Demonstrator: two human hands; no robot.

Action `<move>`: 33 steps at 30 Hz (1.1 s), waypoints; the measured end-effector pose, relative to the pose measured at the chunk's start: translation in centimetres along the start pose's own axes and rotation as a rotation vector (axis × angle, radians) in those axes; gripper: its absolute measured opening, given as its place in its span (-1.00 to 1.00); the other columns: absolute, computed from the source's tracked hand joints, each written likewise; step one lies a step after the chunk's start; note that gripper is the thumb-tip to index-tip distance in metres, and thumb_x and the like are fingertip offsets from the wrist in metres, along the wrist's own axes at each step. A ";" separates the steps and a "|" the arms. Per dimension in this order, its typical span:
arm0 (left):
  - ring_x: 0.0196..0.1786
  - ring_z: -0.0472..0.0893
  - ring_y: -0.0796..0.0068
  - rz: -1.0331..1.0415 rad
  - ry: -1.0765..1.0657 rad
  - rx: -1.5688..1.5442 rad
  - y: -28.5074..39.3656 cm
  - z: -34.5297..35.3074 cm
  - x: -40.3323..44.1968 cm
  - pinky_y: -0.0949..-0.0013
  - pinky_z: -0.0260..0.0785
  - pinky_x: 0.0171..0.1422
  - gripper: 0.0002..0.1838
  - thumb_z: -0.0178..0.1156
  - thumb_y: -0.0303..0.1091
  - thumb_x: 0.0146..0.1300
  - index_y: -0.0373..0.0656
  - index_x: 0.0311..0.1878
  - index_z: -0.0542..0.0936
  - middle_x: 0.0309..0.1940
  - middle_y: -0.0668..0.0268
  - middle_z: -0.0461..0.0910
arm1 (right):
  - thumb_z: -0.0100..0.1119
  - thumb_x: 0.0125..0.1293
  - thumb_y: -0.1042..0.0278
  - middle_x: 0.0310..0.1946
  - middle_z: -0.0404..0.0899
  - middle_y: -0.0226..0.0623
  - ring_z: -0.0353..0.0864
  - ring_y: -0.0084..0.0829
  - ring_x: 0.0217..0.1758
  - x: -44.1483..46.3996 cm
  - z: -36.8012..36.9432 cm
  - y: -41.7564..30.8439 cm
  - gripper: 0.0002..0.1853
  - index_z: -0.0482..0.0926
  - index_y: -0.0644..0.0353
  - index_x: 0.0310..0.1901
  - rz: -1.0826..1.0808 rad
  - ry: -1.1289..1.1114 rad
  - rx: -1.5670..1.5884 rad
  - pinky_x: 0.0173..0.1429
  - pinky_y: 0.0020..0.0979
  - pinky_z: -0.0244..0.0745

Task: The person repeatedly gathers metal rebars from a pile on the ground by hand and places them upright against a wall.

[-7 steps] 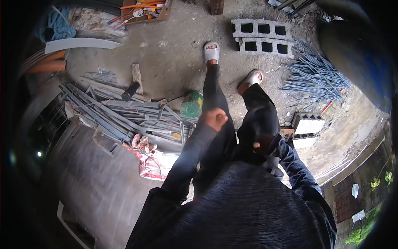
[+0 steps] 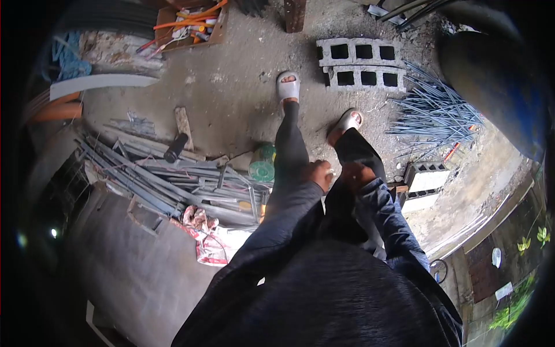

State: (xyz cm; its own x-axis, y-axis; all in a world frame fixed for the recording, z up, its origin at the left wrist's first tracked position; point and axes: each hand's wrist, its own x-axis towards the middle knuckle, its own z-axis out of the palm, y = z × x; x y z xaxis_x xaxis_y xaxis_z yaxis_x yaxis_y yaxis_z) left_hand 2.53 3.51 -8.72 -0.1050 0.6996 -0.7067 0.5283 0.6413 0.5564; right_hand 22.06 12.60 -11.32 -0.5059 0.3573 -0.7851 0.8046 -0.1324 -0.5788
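L hand (image 2: pixel 319 175) half-curled, R hand (image 2: pixel 357 174) blurry, just beside it, apart; can't tell if either grips anything. Green tub (image 2: pixel 262 170) just L of L leg (image 2: pixel 291 139), nr scrap (image 2: pixel 167 179). Best keep stance steady, hands slow.

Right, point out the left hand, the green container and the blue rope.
Left hand (image 2: pixel 318 174): head view, on the middle of the hand.
Green container (image 2: pixel 262 171): head view, on its round end.
Blue rope (image 2: pixel 72 59): head view, on the middle of the tangle.
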 end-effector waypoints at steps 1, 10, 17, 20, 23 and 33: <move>-0.12 0.72 0.02 0.094 -0.069 0.214 -0.4 2.1 0.3 0.06 0.54 -0.03 -0.76 0.35 -0.21 0.28 -0.10 -0.07 0.69 -0.18 0.15 0.72 | 0.45 0.24 0.18 -0.11 0.73 -0.15 0.74 -0.12 0.04 1.0 0.2 -0.2 -0.64 0.65 0.09 0.02 0.062 0.130 0.046 0.17 -0.22 0.61; 0.22 0.60 0.08 0.106 -1.024 0.572 2.2 11.0 -9.1 -0.17 0.41 0.20 -0.70 0.18 -0.10 0.38 -0.02 0.00 0.73 0.09 0.24 0.67 | 0.46 0.28 0.30 -0.11 0.75 -0.13 0.80 -0.22 -0.08 11.0 4.7 3.8 -0.63 0.61 0.18 0.07 0.101 0.531 0.458 0.04 -0.27 0.66; 0.27 0.57 0.08 0.073 -1.270 0.589 4.0 10.3 -14.8 -0.26 0.38 0.22 -0.69 0.20 -0.08 0.36 0.02 0.03 0.73 0.15 0.25 0.65 | 0.35 0.35 0.17 -0.12 0.76 -0.05 0.77 -0.04 0.02 14.8 0.7 6.5 -0.63 0.61 0.17 0.09 0.119 0.366 0.339 0.15 -0.17 0.63; 0.30 0.56 0.08 0.127 -1.250 0.699 1.0 11.2 -6.7 -0.31 0.37 0.23 -0.68 0.21 -0.07 0.35 0.04 0.05 0.73 0.17 0.26 0.64 | 0.32 0.39 0.19 -0.11 0.76 -0.06 0.78 -0.07 0.02 17.6 -2.4 10.3 -0.64 0.60 0.18 0.11 0.179 0.437 0.368 0.17 -0.20 0.61; 0.36 0.53 0.06 0.265 -1.135 0.880 -0.6 10.2 7.5 -0.42 0.36 0.25 -0.44 0.51 -0.02 0.06 0.06 0.16 0.67 0.22 0.21 0.61 | 0.32 0.45 0.21 -0.15 0.73 -0.15 0.75 -0.24 -0.09 18.4 -8.8 9.4 -0.64 0.57 0.21 0.16 0.273 0.562 0.682 0.10 -0.27 0.60; 0.21 0.55 -0.06 0.644 -0.668 0.505 7.9 1.3 28.9 -0.01 0.37 0.31 -0.34 0.42 -0.12 0.26 -0.26 0.33 0.49 0.14 0.03 0.59 | 0.39 0.42 0.10 -0.08 0.66 -0.38 0.66 -0.46 -0.18 17.4 -24.5 17.4 -0.51 0.56 0.19 0.24 -0.087 0.933 1.128 -0.05 -0.41 0.59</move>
State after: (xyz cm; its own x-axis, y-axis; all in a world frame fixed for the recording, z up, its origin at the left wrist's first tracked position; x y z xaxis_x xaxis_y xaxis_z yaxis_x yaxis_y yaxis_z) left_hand 4.75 28.39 -25.34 0.7243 0.4470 -0.5250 0.6246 -0.1027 0.7742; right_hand 34.82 39.18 -29.64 0.1941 0.7993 -0.5688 -0.1033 -0.5599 -0.8221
